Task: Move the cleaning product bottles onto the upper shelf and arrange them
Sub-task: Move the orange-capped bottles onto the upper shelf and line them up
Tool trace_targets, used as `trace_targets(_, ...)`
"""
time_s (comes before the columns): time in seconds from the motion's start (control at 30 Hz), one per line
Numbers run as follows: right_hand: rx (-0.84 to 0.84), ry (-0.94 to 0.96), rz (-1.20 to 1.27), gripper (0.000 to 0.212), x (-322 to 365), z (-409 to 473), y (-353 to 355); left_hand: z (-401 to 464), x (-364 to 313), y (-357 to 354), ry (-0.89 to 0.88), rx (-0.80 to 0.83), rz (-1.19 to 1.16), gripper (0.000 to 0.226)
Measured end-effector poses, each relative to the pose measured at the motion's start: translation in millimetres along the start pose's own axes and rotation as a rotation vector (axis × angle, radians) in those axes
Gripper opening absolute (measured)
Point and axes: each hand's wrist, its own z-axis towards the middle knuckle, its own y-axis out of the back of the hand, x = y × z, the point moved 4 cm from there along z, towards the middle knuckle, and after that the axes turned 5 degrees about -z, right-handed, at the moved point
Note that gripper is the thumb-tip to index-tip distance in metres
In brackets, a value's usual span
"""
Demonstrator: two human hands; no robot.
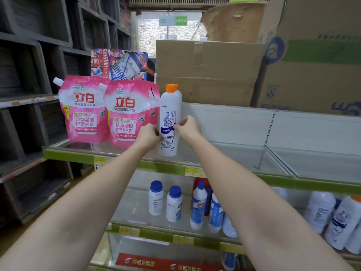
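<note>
Standing upright on the upper shelf [244,153] is one white bottle with an orange cap [170,122], right beside two pink detergent pouches [109,110] on its left. Both hands are on it: the left hand [148,136] has curled fingers at the bottle's lower left side, and the right hand [188,127] pinches the label area from the right. Hard to say how firm the left grip is, the fingertips blur into the label.

To the right of the bottle the shelf runs bare up to a clear divider [262,159], so lots of room there. The bottle sits a little back from the green front edge [156,166]. Cardboard boxes [209,73] sit on top behind it.

Down on the lower shelf [175,236], blue-capped bottles [166,200] and more white ones [332,218] wait.
</note>
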Motion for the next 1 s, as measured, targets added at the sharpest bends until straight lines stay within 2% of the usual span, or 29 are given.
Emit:
trace_targets(0.17, 0.044, 0.033, -0.025, 0.02, -18.6, -16.2, 24.7, -20.9, -17.4, -10.7, 0.034, 0.001, 0.022, 0.012)
trace_targets(0.33, 0.052, -0.009, -0.021, 0.011, -68.0, -33.7, 75.8, -47.2, -67.5, -47.2, 0.038, 0.029, -0.014, 0.002)
trace_targets(0.4, 0.068, -0.043, -0.006, 0.017, -91.5, -40.2, 104.3, -59.5, -93.1, -72.6, 0.047, 0.07, -0.017, 0.005)
trace_targets(0.73, 0.201, -0.18, -0.01, 0.014, -232.5, -113.0, 284.7, -136.9, -222.0, -234.6, -0.065, 0.356, 0.141, 0.01)
trace_targets(1.0, 0.13, -0.324, -0.077, 0.019, -361.4, -175.7, 378.1, -205.1, -286.0, -361.8, -0.16, 0.502, 0.205, 0.012)
